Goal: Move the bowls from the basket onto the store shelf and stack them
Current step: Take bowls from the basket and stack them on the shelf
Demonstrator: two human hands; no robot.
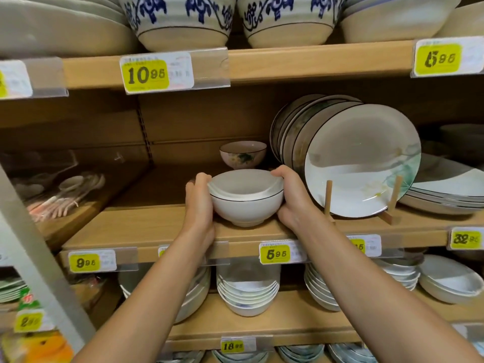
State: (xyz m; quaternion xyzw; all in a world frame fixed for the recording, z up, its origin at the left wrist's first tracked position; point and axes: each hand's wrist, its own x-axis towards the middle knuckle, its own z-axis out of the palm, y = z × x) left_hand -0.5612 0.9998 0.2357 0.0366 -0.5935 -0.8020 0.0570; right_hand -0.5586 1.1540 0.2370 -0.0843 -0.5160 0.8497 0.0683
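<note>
My left hand (pixel 199 203) and right hand (pixel 292 203) cup the white bowls (pixel 246 209) from either side, fingers curled round the walls. The bowls are nested, the inner one slightly askew, and the foot seems to rest on the shelf (pixel 146 226) near its front edge. They are smooth glazed ceramic with a thin dark line at the rim. I judge them slick, hard and easily chipped, so I'd hold the curved walls, not the rim.
</note>
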